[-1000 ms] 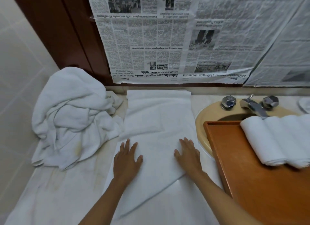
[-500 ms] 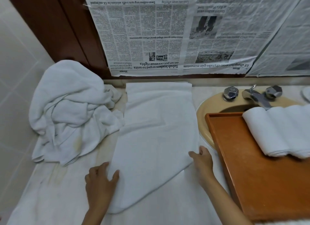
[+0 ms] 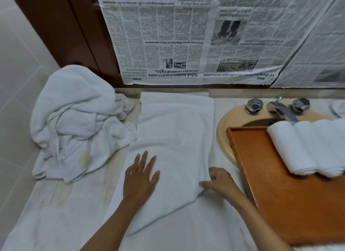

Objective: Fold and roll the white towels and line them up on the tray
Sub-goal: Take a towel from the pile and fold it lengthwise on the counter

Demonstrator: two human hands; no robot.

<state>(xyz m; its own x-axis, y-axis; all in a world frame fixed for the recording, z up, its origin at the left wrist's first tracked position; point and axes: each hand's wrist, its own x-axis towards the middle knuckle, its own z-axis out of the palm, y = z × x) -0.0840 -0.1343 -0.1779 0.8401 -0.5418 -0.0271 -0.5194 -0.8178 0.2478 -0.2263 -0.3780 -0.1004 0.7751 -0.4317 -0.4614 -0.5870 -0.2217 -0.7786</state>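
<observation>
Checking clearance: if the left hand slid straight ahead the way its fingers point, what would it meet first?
The left hand lies flat on the folded towel, fingers pointing away from the person. The way looks free along the towel; the first obstacle would likely be the newspaper hanging beyond its far edge.

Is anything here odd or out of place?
Yes. The taped-up newspaper hangs upside down, the crumpled towel pile at left carries a yellowish stain, and the wooden tray sits partly over the sink.
</observation>
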